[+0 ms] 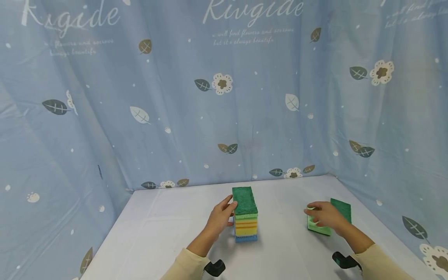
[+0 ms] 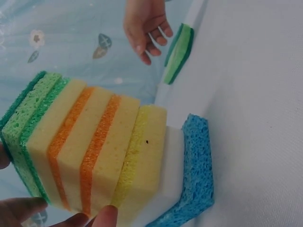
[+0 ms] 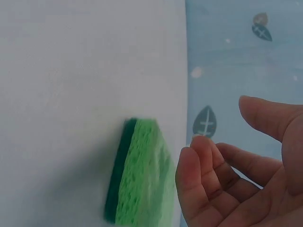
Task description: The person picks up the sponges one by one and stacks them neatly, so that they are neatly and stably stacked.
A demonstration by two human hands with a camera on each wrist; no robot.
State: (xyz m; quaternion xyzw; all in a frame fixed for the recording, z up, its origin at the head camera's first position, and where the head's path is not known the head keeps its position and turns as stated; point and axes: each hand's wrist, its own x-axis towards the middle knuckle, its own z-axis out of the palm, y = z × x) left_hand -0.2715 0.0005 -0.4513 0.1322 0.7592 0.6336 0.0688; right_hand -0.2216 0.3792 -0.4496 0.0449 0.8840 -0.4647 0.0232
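A blue leaf-print curtain (image 1: pixel 224 97) walls the white worktop (image 1: pixel 168 233) on three sides. Near the middle stands a stack (image 1: pixel 245 216) of sponges, green on top, then yellow and orange layers, a blue one at the bottom; its long axis runs away from the person. The left hand (image 1: pixel 221 216) is on the stack's left side, thumb and fingertips touching it, fingers loosely curved rather than wrapped round. Well apart to the right lies a single green sponge (image 1: pixel 332 217), scouring side up, long axis also running away from the person. The right hand (image 1: pixel 323 216) hovers over its near left part, fingers relaxed and spread, gripping nothing; the wrist view shows a gap between fingers and sponge. No containers are in view
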